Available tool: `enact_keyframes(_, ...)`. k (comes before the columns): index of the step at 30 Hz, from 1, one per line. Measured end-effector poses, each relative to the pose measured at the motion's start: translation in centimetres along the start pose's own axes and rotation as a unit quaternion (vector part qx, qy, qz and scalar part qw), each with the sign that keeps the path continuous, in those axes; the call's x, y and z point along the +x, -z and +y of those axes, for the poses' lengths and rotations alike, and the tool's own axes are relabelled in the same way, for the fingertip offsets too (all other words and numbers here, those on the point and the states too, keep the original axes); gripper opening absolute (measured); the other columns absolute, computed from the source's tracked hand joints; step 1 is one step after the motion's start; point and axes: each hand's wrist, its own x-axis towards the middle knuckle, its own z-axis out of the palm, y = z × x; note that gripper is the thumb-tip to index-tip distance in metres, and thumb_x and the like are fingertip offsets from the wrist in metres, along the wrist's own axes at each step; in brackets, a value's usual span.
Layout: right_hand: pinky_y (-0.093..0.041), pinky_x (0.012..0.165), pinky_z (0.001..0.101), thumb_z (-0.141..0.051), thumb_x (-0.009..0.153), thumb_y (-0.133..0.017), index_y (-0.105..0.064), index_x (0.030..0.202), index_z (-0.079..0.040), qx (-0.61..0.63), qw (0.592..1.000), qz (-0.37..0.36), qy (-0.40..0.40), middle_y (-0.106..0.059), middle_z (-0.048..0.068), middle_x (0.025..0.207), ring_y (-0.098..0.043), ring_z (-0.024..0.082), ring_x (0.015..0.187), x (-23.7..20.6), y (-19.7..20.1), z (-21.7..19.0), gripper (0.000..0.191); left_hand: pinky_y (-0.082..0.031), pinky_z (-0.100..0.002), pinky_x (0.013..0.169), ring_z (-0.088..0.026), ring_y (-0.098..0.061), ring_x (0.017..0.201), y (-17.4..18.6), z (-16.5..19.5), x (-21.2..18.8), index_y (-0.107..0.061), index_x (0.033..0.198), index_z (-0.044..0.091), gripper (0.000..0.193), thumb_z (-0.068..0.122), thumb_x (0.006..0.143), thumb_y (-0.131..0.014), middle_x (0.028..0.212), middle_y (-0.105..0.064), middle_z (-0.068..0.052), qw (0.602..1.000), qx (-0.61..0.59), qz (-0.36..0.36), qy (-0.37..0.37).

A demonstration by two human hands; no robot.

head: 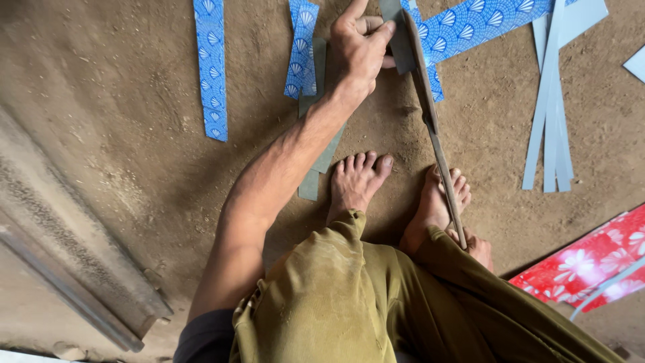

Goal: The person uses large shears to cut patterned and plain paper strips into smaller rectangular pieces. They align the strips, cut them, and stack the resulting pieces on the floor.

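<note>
My left hand (361, 47) reaches forward and pinches a grey strip of sheet material (401, 42) at the top of the view. A long blade tool (433, 128) runs from that strip back toward my knee. My right hand (476, 247) grips its lower end beside my right leg; only the knuckles show. My two bare feet (359, 180) rest on the dirt floor under the tool.
Blue fan-patterned strips (212, 67) lie on the dirt at top left and top right (470, 23). Pale grey-blue strips (552, 107) lie at right. A red flowered sheet (591, 259) sits at lower right. A grey ledge (67, 269) runs along the left.
</note>
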Motion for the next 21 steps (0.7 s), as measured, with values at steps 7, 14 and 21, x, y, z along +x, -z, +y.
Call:
enact_keyframes(7, -0.054, 0.079, 0.0375, -0.037, 0.092, -0.064, -0.045, 0.134, -0.006, 0.194, 0.957, -0.096, 0.191, -0.066, 0.016, 0.103, -0.068, 0.022, 0.088, 0.1, 1.8, 0.6, 0.055, -0.063, -0.032, 0.041, -0.017, -0.073, 0.059, -0.6, 3.0, -4.3, -0.044, 0.152, 0.018, 0.079, -0.011, 0.082, -0.065, 0.09, -0.073, -0.009, 0.997, 0.017, 0.011, 0.08)
enact_keyframes(14, -0.054, 0.077, 0.0419, -0.033, 0.092, -0.063, -0.066, 0.125, -0.009, 0.109, 0.988, -0.049, 0.099, -0.074, 0.018, 0.091, -0.072, 0.025, 0.084, -1.0, 1.9, 0.0, 0.04, -0.065, -0.031, 0.051, -0.018, -0.078, 0.069, -0.1, 0.8, -8.7, -0.047, 0.152, 0.024, 0.073, -0.012, 0.091, -0.067, 0.095, -0.078, -0.012, 0.994, -0.075, -0.063, 0.053)
enact_keyframes(21, -0.052, 0.07, 0.0512, -0.043, 0.093, -0.07, -0.071, 0.102, -0.006, 0.005, 0.999, 0.035, 0.041, -0.065, 0.03, 0.074, -0.066, 0.043, 0.072, -0.3, -0.3, -0.3, 0.038, -0.067, -0.028, 0.045, -0.011, -0.069, 0.062, 0.8, 0.5, -8.2, -0.049, 0.151, 0.021, 0.075, -0.007, 0.086, -0.073, 0.085, -0.073, -0.007, 0.995, -0.036, -0.043, 0.082)
